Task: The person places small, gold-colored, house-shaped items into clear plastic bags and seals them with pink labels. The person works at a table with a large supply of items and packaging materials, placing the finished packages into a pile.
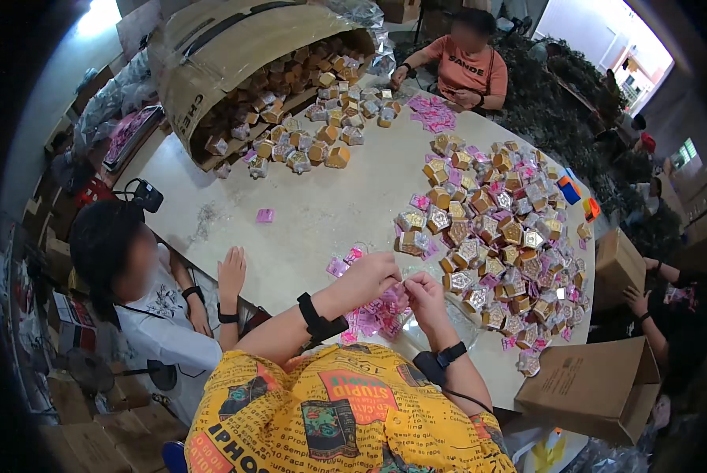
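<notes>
My left hand (367, 279) and my right hand (426, 299) meet over the near edge of the table, fingers pinched together. What lies between the fingertips is too small to make out. Under and beside the hands lies a loose pile of pink tags (372, 322), partly covered by my left hand. A transparent plastic bag (457, 325) lies beside my right hand. To the right spreads a big heap of gold, house-shaped ornaments (505, 231), many wrapped in plastic, with pink tags among them.
A large cardboard carton (182, 88) lies tipped at the far left, spilling ornaments (320, 147) onto the white table (322, 206). Co-workers sit at left (145, 292) and far side (470, 69). Another handles a box (620, 268) at right. An open carton (582, 384) stands near right.
</notes>
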`<action>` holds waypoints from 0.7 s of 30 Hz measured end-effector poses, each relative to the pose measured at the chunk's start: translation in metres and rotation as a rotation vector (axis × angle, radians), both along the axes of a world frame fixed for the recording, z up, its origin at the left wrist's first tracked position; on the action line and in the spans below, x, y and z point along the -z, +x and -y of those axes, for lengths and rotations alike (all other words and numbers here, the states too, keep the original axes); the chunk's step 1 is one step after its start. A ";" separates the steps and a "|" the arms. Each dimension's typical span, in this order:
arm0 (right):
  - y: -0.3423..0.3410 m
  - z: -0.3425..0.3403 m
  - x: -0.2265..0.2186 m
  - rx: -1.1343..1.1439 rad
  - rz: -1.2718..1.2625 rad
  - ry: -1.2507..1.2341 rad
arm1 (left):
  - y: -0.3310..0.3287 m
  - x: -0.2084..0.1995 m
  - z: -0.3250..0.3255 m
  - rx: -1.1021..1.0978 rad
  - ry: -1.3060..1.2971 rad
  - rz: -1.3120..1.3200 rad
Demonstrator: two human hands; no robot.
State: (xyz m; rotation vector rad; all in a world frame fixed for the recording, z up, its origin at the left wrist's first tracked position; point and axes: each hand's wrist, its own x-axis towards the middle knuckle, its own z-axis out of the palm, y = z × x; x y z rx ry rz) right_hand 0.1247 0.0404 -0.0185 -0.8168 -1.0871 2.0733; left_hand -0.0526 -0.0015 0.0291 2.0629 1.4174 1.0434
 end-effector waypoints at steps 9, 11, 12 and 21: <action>0.015 -0.006 -0.007 -0.204 0.224 -0.060 | -0.002 -0.012 -0.009 0.297 0.160 -0.436; 0.018 -0.007 -0.006 -0.223 0.243 -0.062 | -0.002 -0.014 -0.008 0.314 0.238 -0.454; 0.020 -0.007 -0.005 -0.228 0.254 -0.062 | -0.001 -0.016 -0.008 0.327 0.279 -0.462; 0.024 -0.007 -0.011 -0.407 0.353 -0.031 | -0.001 -0.013 -0.006 0.392 0.247 -0.484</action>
